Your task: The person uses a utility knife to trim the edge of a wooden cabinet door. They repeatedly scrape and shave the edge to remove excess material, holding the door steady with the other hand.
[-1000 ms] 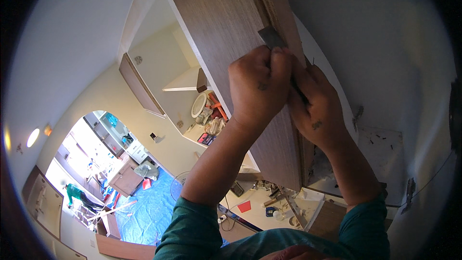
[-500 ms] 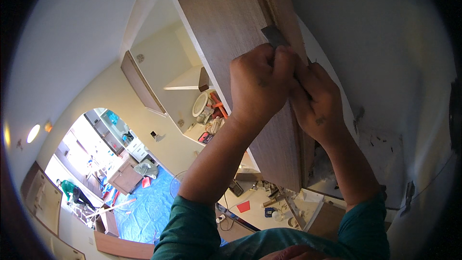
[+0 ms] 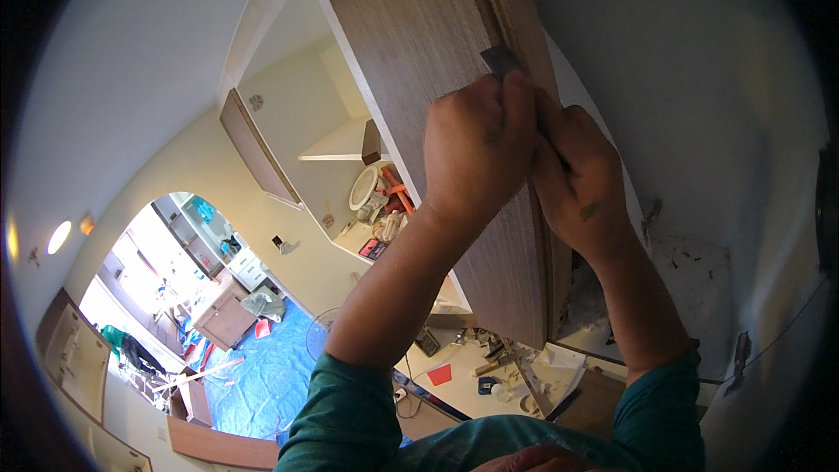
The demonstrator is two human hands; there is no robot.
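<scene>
- One flat dark strip is pinched in our left hand, by the wooden panel.
- Our right hand rests curled alongside, perhaps for steadiness; its grip is hidden.

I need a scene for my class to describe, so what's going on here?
A person's left hand and right hand are together around a dark flat tool, its end at the edge of a wood-grain panel. The hands hide much of the tool. To the left, an open cupboard holds a white tub.
</scene>
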